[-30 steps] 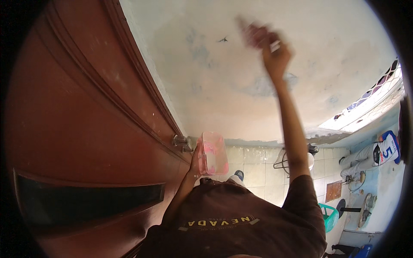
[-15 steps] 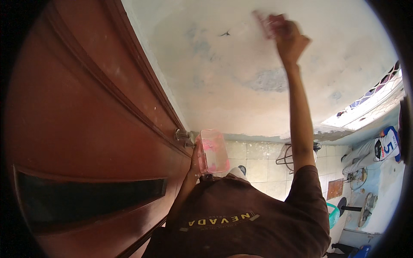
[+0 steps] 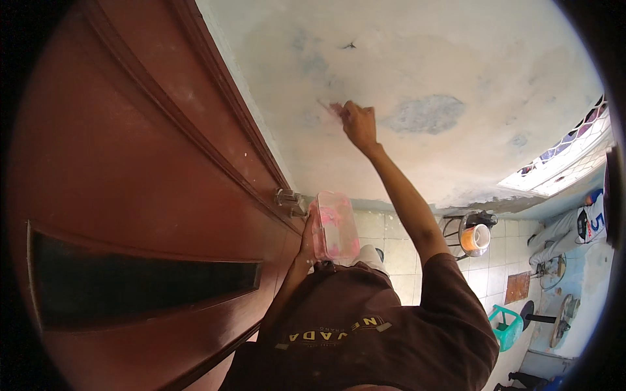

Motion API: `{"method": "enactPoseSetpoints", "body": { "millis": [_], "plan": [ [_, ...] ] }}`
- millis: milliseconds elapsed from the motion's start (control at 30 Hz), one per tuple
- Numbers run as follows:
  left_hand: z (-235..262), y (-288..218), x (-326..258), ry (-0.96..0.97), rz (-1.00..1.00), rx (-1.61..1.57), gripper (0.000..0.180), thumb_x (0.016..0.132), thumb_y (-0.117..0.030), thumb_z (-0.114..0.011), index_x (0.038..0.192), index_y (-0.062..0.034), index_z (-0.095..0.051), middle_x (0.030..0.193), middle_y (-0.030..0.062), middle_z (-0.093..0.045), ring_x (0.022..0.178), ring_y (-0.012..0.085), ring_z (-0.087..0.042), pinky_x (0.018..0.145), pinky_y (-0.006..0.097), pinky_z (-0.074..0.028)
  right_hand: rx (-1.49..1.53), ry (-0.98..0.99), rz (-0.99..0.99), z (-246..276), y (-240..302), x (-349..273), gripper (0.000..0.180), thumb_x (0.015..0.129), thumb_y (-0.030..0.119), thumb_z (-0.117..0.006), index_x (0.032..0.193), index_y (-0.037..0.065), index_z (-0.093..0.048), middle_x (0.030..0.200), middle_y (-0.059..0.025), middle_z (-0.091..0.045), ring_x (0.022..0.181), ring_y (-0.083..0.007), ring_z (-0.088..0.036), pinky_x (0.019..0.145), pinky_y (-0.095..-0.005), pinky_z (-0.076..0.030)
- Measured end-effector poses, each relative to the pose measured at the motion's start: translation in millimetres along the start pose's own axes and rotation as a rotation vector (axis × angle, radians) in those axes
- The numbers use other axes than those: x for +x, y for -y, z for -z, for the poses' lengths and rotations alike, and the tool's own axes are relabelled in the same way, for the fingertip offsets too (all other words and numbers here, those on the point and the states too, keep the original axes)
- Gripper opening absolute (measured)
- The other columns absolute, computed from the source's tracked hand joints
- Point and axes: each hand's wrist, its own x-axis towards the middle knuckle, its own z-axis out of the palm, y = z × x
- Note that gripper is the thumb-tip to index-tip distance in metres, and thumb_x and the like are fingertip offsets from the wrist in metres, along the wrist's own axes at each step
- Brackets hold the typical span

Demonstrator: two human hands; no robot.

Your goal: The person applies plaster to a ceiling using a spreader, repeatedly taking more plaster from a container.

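Up on the wall (image 3: 456, 72), our right hand (image 3: 358, 124) is raised at full reach, its fingers curled tight around a small pinkish tool (image 3: 329, 106) whose tip pokes out to the left of the knuckles and presses flat against the plaster; whether it is a brush or a scraper we cannot tell, since it blurs at the edge. Its long axis runs roughly left to right along the wall, pointing toward the reddish-brown wooden door (image 3: 130, 182). Our left hand (image 3: 308, 234) sits much lower, close to the chest, fingers wrapped round the side of a clear plastic container (image 3: 334, 227) stained pink inside, held just beside the metal latch (image 3: 290, 201) on the door's frame. So the container lies below and slightly left of the working hand, well apart from it, and the right hand is plainly the nearer one to the wall patch. That wall looks chalky and mottled, cream with a grey-blue blotch (image 3: 424, 114) to the right of the fingers. The door is smooth, glossy and moulded, with a dark slot. Pale floor tiles (image 3: 391, 254) show below.
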Motion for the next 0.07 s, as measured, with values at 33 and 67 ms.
{"method": "enactPoseSetpoints", "body": {
  "millis": [33,67],
  "plan": [
    [3.1,1.1,-1.9,0.006,-0.013,0.019,0.051,0.106,-0.051,-0.050,0.143,-0.0170,-0.050,0.135,0.0036,-0.059,0.122,0.0216,-0.058,0.103,0.041,-0.050,0.072,-0.053,0.024,2.7,-12.7,13.7,0.015,0.101,0.022,-0.061,0.097,0.008,-0.066,0.089,-0.0096,-0.074,0.074,-0.0301,-0.067,0.076,-0.0458,-0.041],
    [10.7,0.8,-4.2,0.012,-0.034,0.037,0.056,0.105,-0.052,-0.050,0.149,-0.0167,-0.047,0.139,0.0045,-0.058,0.125,0.0217,-0.058,0.105,0.041,-0.050,0.232,-0.005,-0.043,14.7,-24.8,36.3,0.022,0.101,0.027,-0.061,0.113,0.009,-0.069,0.102,-0.0133,-0.077,0.086,-0.0319,-0.073,0.076,-0.0461,-0.041]
  ]
}}
